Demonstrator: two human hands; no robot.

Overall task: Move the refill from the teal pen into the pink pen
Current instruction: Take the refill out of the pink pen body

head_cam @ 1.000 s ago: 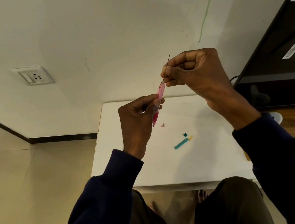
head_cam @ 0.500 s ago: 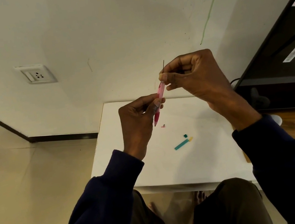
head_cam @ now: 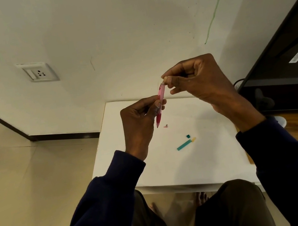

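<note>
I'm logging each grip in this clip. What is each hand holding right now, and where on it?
The left hand grips the pink pen around its lower barrel. The right hand pinches its top end.

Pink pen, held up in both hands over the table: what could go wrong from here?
1. The pink pen is pinched only by fingertips: left hand mid-barrel, right hand at its top, so it could slip.
2. The small pink piece and teal cap lie loose on the white table and might get knocked off.

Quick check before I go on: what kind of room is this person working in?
Probably a plain room in a home or office: a small white table against a painted wall with a wall socket, tiled floor, and dark cabinet.
</note>
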